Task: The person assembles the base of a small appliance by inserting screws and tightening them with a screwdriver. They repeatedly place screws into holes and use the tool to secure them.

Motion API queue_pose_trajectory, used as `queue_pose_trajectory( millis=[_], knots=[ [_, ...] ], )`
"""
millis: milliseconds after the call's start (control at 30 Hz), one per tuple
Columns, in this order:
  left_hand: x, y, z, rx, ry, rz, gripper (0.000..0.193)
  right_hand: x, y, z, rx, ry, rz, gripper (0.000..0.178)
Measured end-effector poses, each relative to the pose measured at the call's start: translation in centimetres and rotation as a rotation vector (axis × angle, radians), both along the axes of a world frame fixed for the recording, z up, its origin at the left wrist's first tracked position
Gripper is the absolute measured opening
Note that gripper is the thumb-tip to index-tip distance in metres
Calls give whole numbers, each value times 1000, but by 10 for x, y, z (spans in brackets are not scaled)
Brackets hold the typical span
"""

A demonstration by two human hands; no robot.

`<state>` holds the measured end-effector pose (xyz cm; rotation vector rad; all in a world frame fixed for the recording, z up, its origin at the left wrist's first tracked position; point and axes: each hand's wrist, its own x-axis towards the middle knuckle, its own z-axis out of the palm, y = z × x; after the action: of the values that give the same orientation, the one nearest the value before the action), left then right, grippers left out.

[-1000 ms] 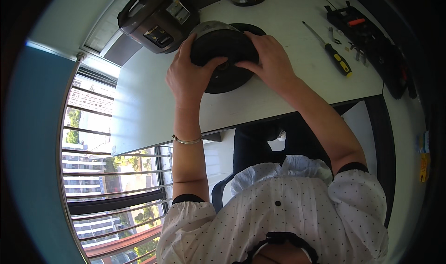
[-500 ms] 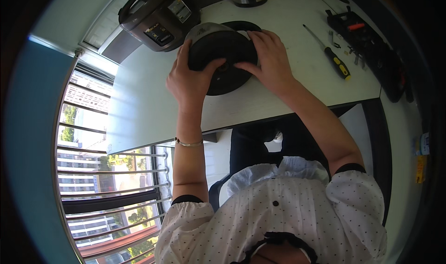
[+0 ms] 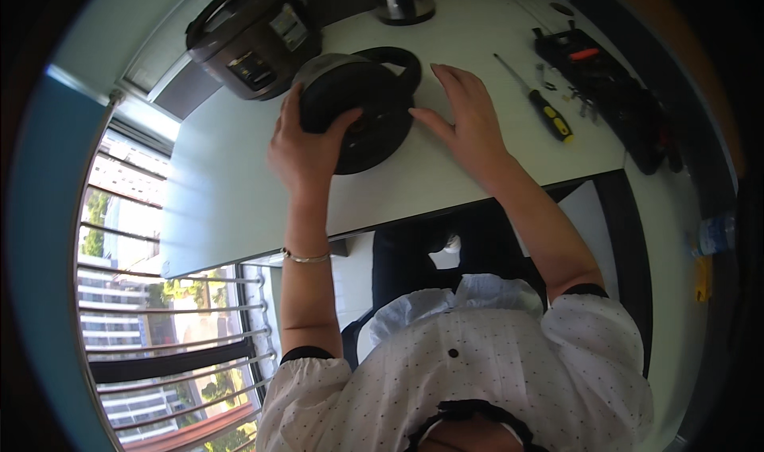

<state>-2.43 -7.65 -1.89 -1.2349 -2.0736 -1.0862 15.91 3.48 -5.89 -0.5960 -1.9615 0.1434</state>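
Before me on the white table (image 3: pixel 239 173) lies what looks like a kettle, with a round black underside (image 3: pixel 378 138) turned toward me. Part of a shiny body and a black looped handle (image 3: pixel 394 54) show behind it. My left hand (image 3: pixel 306 146) grips its left side, the thumb lying on the underside near the middle and the fingers round the rim. To the right, my right hand (image 3: pixel 469 122) is open with fingers apart and holds nothing. Its thumb tip is close to the black edge; whether it touches, I cannot tell.
A black-and-yellow screwdriver (image 3: pixel 549 116) lies to the right, beside small metal pieces (image 3: pixel 585 106) and a black tool case (image 3: pixel 609 94). A dark electric cooker (image 3: pixel 278 34) stands at the back left, a shiny metal vessel (image 3: pixel 404 2) at the back. A barred window (image 3: pixel 175 325) is left.
My right hand has come off the black underside and moved away to the right, its fingers opening. My left hand keeps its grip. The whole view has shifted slightly.
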Motion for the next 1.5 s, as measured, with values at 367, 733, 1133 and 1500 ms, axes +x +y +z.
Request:
queue_pose_trajectory(
  millis=[367, 733, 1133, 1500],
  knots=[
    [4, -1, -6, -15, -85, 20, 75, 114, 46, -23, -89, -665, -612, 21],
    [1, 2, -10, -102, -75, 104, 74, 125, 75, -26, -172, -822, -564, 39],
    [4, -14, 1, -53, -133, 66, 77, 132, -21, 19, -628, 92, -65, 42],
    [7, -6, 2, -36, -98, 52, 76, 114, -91, -13, -415, -115, 100, 41]
  ],
)
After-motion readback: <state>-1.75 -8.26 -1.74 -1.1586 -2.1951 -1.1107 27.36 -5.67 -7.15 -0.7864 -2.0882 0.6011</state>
